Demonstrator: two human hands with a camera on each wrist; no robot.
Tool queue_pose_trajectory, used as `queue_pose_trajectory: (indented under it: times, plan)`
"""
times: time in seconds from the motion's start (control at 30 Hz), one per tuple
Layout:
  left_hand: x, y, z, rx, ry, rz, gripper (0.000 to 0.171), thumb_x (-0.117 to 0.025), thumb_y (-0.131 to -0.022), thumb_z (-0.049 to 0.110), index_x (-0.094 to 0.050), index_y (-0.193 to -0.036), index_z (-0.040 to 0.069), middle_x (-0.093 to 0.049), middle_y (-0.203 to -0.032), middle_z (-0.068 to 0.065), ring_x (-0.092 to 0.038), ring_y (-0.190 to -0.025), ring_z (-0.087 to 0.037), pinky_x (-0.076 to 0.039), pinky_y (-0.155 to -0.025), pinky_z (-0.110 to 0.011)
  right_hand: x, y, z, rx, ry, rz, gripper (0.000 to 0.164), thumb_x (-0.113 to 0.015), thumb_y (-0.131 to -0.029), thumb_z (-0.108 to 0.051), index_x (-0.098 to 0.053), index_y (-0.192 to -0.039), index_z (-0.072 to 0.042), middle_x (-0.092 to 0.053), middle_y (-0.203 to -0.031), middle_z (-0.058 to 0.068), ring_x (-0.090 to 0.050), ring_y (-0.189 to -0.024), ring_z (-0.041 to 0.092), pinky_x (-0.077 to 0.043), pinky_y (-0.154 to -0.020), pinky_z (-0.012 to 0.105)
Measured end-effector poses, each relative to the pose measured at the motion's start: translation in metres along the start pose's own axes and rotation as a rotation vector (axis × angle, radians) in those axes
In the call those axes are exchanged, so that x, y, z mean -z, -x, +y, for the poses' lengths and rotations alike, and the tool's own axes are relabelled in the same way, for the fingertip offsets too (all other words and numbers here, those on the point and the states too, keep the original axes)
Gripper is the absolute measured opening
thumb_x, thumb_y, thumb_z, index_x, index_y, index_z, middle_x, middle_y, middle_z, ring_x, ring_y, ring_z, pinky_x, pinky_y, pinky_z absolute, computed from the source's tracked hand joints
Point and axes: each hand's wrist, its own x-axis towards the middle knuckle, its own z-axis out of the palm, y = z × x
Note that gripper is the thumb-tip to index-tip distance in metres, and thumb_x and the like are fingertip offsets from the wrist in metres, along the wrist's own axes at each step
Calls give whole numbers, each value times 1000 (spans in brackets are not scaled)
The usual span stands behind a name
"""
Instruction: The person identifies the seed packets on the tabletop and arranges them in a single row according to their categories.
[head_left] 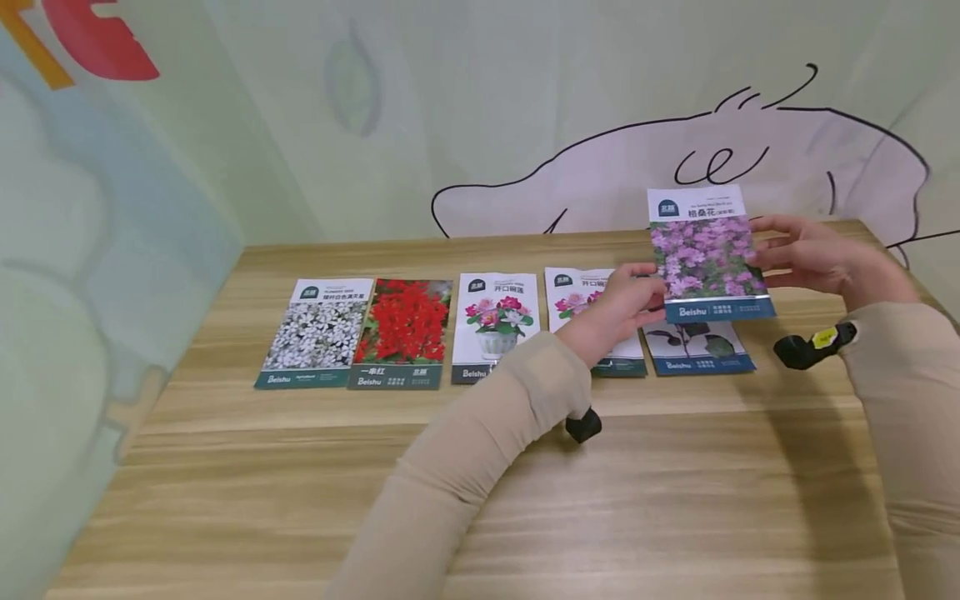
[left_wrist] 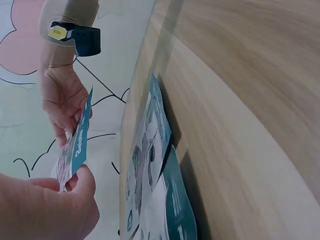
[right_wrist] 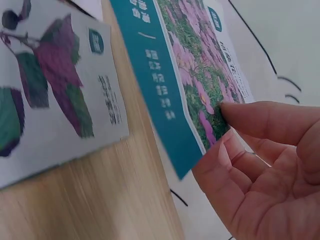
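Note:
A seed packet with pink-purple flowers (head_left: 705,257) is held up above the table, tilted toward the head camera. My right hand (head_left: 813,257) pinches its right edge between thumb and fingers, as the right wrist view shows closely (right_wrist: 265,150). At the opposite edge, my left hand (head_left: 618,307) pinches the packet too; in the left wrist view its thumb and fingers meet at the packet's corner. Below the raised packet lies a dark-leaved plant packet (head_left: 693,348), partly covered from above. My left hand and wrist overlap a pink bowl-lotus packet (head_left: 566,304) lying beside it.
Farther left in the row lie a second bowl-lotus packet (head_left: 495,321), a red-flower packet (head_left: 403,325) and a white-flower packet (head_left: 315,333). They rest on a wood-grain table (head_left: 300,492). Behind its far edge stands a wall with printed drawings (head_left: 510,108).

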Motion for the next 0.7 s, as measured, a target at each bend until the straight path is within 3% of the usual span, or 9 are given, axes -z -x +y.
queue_pose_trajectory:
  times: [0.23, 0.47, 0.63, 0.7]
  plan:
    - [-14, -3, -7, 35, 32, 2, 32, -50, -85, -11, -53, -115, -2, -46, -76, -7, -45, -72, -19, -44, -94, -48, 15, 1, 12, -8, -37, -8, 38, -47, -96, -3, -54, -102, -40, -58, -90, -7, -60, -84, 10, -53, -76, 31]
    - [-30, -5, -17, 33, -3, 34, 31, -53, -84, -8, -55, -114, 0, -49, -78, -6, -47, -75, -19, -45, -92, -46, 27, -1, 35, -25, -173, -38, 44, -50, -94, 0, -62, -96, -43, -61, -90, -6, -61, -84, 11, -53, -75, 30]
    - [-37, -5, -26, 132, 40, 8, 24, -54, -87, -3, -59, -110, -2, -54, -86, -10, -57, -97, -28, -44, -95, -46, 33, 6, 57, -64, -273, -33, 47, -48, -95, 1, -67, -92, -42, -64, -89, -7, -62, -82, 12, -54, -73, 28]
    - [-39, -4, -27, 166, 70, -5, 19, -54, -88, -2, -60, -106, -4, -55, -87, -11, -56, -105, -32, -42, -96, -47, 35, 7, 64, -39, -341, -42, 46, -46, -95, 2, -69, -94, -38, -65, -91, -6, -62, -83, 12, -54, -73, 27]
